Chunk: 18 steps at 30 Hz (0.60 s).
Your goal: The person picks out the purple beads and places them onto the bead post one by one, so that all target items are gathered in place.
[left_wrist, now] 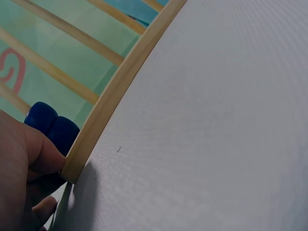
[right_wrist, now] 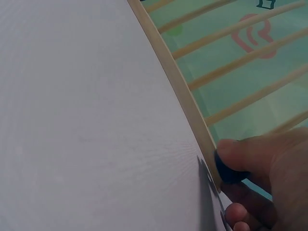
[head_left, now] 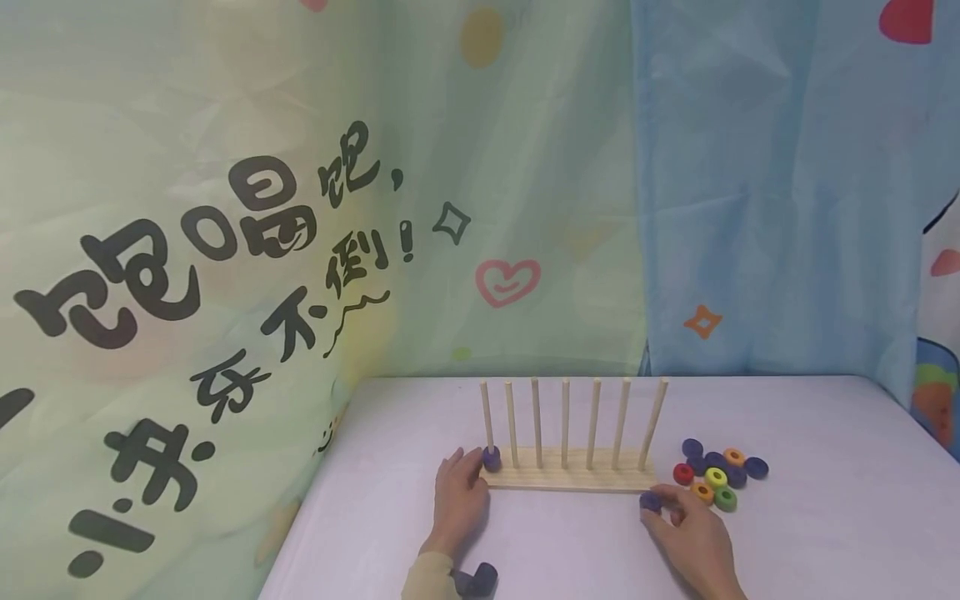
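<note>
A wooden peg board (head_left: 570, 479) with a row of several upright dowels stands on the table. Two dark blue beads (left_wrist: 52, 126) are stacked on its leftmost dowel (head_left: 487, 417). My left hand (head_left: 459, 500) holds the board's left end, with the thumb (left_wrist: 45, 154) at the corner beside these beads; its other fingers are partly hidden in the left wrist view. Between thumb and fingers, my right hand (head_left: 693, 533) pinches another dark blue bead (head_left: 650, 502) just in front of the board's right end. The other dowels carry no beads.
Right of the board lies a loose group of beads: several dark blue, a red one (head_left: 683, 474), a yellow one (head_left: 716, 477), a green one (head_left: 725, 499) and two orange. Behind the white table (head_left: 825, 417) hang printed curtains (head_left: 517, 208).
</note>
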Tool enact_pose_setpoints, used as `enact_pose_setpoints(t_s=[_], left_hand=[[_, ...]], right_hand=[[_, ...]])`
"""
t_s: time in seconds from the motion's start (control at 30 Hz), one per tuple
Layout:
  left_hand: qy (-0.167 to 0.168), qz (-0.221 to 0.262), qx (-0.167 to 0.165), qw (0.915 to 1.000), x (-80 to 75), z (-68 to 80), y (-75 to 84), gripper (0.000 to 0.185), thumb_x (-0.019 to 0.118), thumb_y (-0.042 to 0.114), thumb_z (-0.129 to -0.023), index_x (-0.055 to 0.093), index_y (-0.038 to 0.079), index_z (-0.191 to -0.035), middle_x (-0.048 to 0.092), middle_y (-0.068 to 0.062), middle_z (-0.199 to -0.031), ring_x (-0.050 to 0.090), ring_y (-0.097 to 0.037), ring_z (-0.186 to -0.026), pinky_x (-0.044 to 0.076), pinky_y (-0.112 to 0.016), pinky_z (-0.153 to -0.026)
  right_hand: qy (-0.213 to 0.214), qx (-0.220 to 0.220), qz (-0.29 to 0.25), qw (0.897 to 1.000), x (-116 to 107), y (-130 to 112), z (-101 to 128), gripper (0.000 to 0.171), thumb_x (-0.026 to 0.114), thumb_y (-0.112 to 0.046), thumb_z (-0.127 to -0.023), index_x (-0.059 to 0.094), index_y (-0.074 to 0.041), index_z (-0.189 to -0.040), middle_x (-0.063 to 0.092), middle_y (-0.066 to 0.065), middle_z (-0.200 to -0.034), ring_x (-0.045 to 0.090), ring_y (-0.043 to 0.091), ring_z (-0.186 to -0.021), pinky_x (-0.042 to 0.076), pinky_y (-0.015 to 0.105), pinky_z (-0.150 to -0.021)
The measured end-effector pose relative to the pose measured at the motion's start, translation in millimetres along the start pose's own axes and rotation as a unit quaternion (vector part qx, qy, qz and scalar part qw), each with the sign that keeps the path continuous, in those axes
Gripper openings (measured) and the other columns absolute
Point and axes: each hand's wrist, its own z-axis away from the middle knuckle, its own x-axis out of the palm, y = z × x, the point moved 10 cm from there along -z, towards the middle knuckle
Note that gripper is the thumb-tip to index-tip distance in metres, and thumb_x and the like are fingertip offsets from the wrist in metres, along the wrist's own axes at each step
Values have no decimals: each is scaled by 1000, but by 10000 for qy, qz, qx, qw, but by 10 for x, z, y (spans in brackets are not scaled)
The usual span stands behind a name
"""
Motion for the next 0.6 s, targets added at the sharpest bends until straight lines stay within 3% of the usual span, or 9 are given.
enact_pose_setpoints(t_s=[0.23, 0.6], left_hand=[[-31, -61, -59, 10000, 18, -13, -20, 44, 51, 6, -77, 58, 10, -120, 58, -4, -123, 37, -27, -127, 15, -44, -111], [-28, -55, -17, 10000, 18, -15, -14, 43, 52, 6, -78, 58, 9, -120, 58, -5, -123, 37, -28, -127, 15, -45, -111]], right_hand=[[270, 299, -226, 9989, -64, 27, 17, 44, 69, -28, -79, 54, -14, -118, 61, 4, -96, 49, 20, -78, 37, 28, -60], [512, 159, -473, 9974, -26, -50, 34, 44, 71, -27, -76, 57, -16, -116, 60, 2, -86, 48, 17, -71, 37, 25, -53]])
